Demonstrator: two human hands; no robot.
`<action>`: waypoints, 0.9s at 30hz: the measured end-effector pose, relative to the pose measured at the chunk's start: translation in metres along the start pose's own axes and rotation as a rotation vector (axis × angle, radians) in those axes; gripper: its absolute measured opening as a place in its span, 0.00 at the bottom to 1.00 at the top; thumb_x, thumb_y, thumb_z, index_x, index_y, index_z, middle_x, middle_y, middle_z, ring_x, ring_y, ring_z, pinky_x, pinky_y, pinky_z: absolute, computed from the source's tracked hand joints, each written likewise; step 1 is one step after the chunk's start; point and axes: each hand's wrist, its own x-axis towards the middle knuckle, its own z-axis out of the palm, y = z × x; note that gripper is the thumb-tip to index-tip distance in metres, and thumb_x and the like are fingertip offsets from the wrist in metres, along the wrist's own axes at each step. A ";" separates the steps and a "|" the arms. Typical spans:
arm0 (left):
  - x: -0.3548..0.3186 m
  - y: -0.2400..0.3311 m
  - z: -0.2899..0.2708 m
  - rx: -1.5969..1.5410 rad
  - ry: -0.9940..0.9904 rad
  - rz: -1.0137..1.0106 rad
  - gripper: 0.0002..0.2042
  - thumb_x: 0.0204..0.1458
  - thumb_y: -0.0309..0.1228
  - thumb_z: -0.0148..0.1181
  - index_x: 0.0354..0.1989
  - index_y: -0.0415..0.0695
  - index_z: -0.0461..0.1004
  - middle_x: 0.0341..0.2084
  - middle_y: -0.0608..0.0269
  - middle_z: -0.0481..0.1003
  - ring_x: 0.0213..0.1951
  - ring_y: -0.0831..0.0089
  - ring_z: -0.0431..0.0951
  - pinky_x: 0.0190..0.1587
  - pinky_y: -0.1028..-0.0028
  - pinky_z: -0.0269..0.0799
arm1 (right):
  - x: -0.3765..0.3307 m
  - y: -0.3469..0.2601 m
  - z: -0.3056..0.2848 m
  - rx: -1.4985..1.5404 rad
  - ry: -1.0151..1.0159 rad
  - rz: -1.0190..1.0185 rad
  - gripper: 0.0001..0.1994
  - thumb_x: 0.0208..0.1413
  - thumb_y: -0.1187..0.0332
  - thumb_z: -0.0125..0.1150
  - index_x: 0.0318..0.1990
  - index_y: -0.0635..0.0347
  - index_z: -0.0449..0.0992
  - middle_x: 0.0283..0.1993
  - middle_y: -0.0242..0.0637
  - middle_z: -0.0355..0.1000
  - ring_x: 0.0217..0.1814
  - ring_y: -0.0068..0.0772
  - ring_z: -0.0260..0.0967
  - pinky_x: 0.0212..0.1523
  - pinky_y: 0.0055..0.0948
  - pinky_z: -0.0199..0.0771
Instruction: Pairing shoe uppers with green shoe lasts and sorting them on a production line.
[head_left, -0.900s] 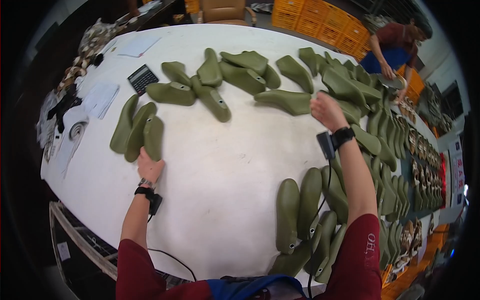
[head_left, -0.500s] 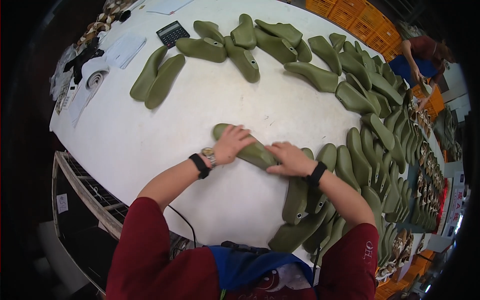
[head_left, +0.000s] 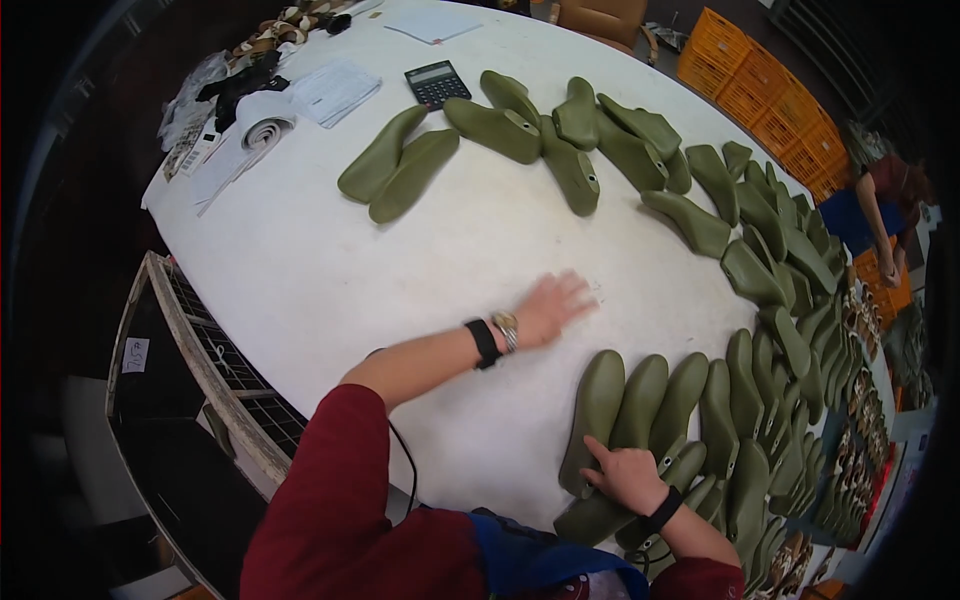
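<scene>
My left hand (head_left: 552,309) is spread above the white table, slightly blurred, holding nothing. At the near right, my right hand (head_left: 627,478) grips the lower end of a green shoe last (head_left: 600,395), its index finger and thumb against the last's side. That last lies at the left end of a row, beside another green shoe last (head_left: 641,400) with its toe pointing away from me. My other right fingers are curled and partly hidden. More lasts (head_left: 596,519) lie under and beside my right wrist.
Several green lasts (head_left: 490,130) curve along the far side of the white table (head_left: 300,260). A calculator (head_left: 437,84), papers (head_left: 335,92) and a paper roll (head_left: 268,132) lie far left. A wooden-edged rack (head_left: 215,375) stands left. Orange crates (head_left: 765,95) and a person (head_left: 875,210) are far right.
The shoe last both hands held mid-table now lies at the row's left end. My left hand has let go and opened; my right hand has moved nearer. The view has shifted.
</scene>
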 end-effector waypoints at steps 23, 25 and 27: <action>-0.043 -0.103 -0.061 -0.065 -0.178 -0.017 0.21 0.43 0.29 0.56 0.48 0.39 0.67 0.46 0.51 0.69 0.50 0.56 0.67 0.53 0.63 0.62 | 0.201 0.036 -0.064 -0.093 0.377 -0.111 0.45 0.34 0.49 0.68 0.62 0.49 0.54 0.60 0.50 0.53 0.61 0.51 0.51 0.57 0.51 0.52; -0.032 -0.113 -0.074 -0.073 -0.163 -0.018 0.24 0.42 0.35 0.59 0.49 0.39 0.66 0.47 0.50 0.68 0.52 0.54 0.65 0.56 0.62 0.59 | 0.213 0.017 -0.049 -0.152 0.304 -0.022 0.44 0.35 0.51 0.66 0.63 0.47 0.52 0.55 0.48 0.57 0.57 0.48 0.55 0.57 0.52 0.52; -0.038 -0.152 -0.085 -0.089 -0.050 -0.125 0.36 0.36 0.51 0.65 0.52 0.42 0.65 0.50 0.47 0.65 0.57 0.48 0.59 0.62 0.59 0.50 | 0.228 0.019 -0.043 -0.088 0.323 0.033 0.40 0.37 0.60 0.62 0.62 0.48 0.53 0.47 0.46 0.62 0.51 0.46 0.60 0.54 0.50 0.55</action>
